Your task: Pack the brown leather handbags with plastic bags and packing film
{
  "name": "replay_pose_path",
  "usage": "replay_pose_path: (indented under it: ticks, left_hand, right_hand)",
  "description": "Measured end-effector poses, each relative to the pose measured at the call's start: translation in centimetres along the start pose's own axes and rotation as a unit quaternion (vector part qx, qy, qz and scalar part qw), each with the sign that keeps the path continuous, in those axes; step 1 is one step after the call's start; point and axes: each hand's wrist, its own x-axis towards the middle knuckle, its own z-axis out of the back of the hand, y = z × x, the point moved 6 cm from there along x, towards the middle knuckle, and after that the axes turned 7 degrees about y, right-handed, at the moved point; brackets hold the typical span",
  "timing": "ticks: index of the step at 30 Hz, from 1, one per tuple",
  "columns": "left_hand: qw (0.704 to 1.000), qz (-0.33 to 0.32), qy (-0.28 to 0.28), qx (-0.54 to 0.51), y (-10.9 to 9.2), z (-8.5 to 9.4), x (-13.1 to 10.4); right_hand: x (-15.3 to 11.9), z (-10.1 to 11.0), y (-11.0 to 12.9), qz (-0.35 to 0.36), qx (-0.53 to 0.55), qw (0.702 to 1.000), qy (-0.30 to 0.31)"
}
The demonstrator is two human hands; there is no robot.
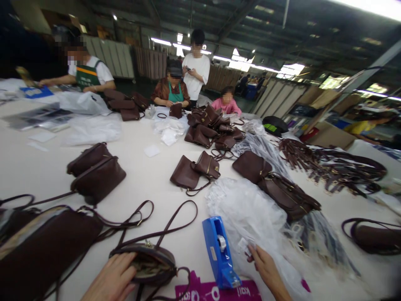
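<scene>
At table's near edge | left hand (111, 279) grip on open brown bag (147, 263) | right hand (266, 269) pinching clear plastic (250, 217); tape dispenser (221, 253) between.

The small purse (147, 264) looks like smooth, matt brown leather; the tape dispenser (220, 253) is glossy blue plastic; the bags (250, 213) are thin clear plastic.

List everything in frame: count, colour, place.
round brown leather purse: one, open, near edge
brown leather handbags: many, across the table
blue plastic tape dispenser: one, near centre
clear plastic bags: heap, centre right
brown leather straps: pile, far right
magenta printed sheet: one, bottom edge
white work table: one, under it all
other people: four, far side
left hand: on the round purse
right hand: fingers pinching a small white piece at the bags
</scene>
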Motion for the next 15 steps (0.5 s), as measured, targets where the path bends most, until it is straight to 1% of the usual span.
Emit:
replay_pose_path:
  ticks: [1, 3, 4, 5, 7, 8, 9, 10, 11, 13, 15]
  left_hand:
    - [0.999, 0.02, 0.026, -0.023, -0.3, 0.2, 0.2]
    - [0.992, 0.062, 0.089, -0.069, -1.0, 0.8, 1.0]
    - [0.985, 0.084, 0.12, -0.088, -1.3, 1.2, 1.5]
    - [0.978, 0.103, 0.149, -0.102, -1.7, 1.7, 1.9]
    - [0.964, 0.132, 0.196, -0.12, -2.1, 2.4, 2.6]
    - [0.959, 0.142, 0.212, -0.125, -2.3, 2.8, 2.8]
    - [0.955, 0.149, 0.22, -0.13, -2.4, 3.0, 2.9]
    - [0.954, 0.152, 0.221, -0.136, -2.5, 3.2, 2.8]
    - [0.954, 0.154, 0.217, -0.141, -2.5, 3.3, 2.7]
    - [0.956, 0.154, 0.197, -0.152, -2.5, 3.1, 2.2]
    - [0.962, 0.145, 0.168, -0.161, -2.4, 2.5, 1.7]
  right_hand:
    - [-0.7, -0.5, 1.9, 0.014, 0.002, 1.0, 0.008]
    - [-2.5, -2.5, 6.9, 0.069, 0.011, 0.997, 0.031]
    - [-3.6, -3.7, 9.8, 0.113, 0.017, 0.993, 0.036]
    - [-4.8, -5.3, 12.9, 0.176, 0.027, 0.982, 0.059]
    - [-7.5, -9.2, 18.6, 0.317, 0.032, 0.939, 0.133]
    - [-8.7, -11.2, 20.7, 0.367, 0.019, 0.915, 0.167]
    - [-9.6, -13.0, 22.1, 0.407, -0.002, 0.894, 0.189]
    - [-10.1, -14.6, 23.0, 0.43, -0.027, 0.88, 0.201]
    - [-10.4, -15.8, 23.4, 0.44, -0.051, 0.872, 0.207]
    - [-10.2, -17.3, 23.3, 0.44, -0.075, 0.868, 0.216]
    - [-9.5, -17.5, 22.4, 0.408, -0.066, 0.884, 0.218]
